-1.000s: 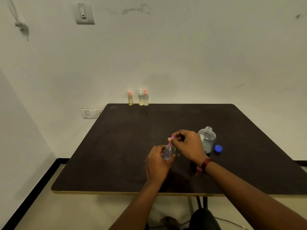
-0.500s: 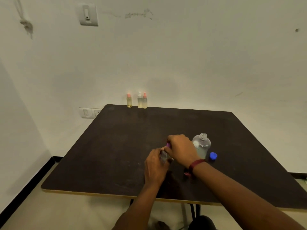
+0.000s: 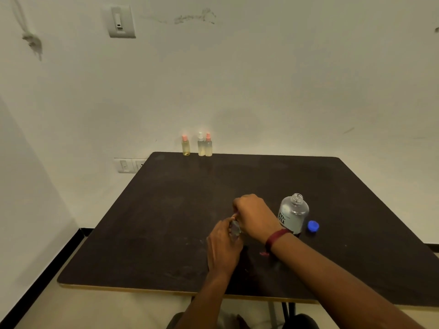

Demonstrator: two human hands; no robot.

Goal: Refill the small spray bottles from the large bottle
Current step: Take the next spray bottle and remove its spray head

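Note:
A small clear spray bottle (image 3: 235,230) stands near the middle of the dark table (image 3: 166,222). My left hand (image 3: 222,245) grips its body from the left. My right hand (image 3: 254,216) is curled over its top and covers the purple cap, of which only a sliver shows. Just right of my right hand stands the large clear bottle (image 3: 294,213), upright and uncapped, with its blue cap (image 3: 313,226) lying on the table beside it. Three small spray bottles (image 3: 200,146) with yellowish liquid line the far table edge against the wall.
The table's front edge (image 3: 142,288) is close to me. A wall runs directly behind the far edge, with sockets (image 3: 129,165) at the left. A red band is on my right wrist (image 3: 275,238).
Both hands and the small bottle have come down from a raised position to the table surface. My right hand now covers the purple cap more fully. The camera has tilted slightly.

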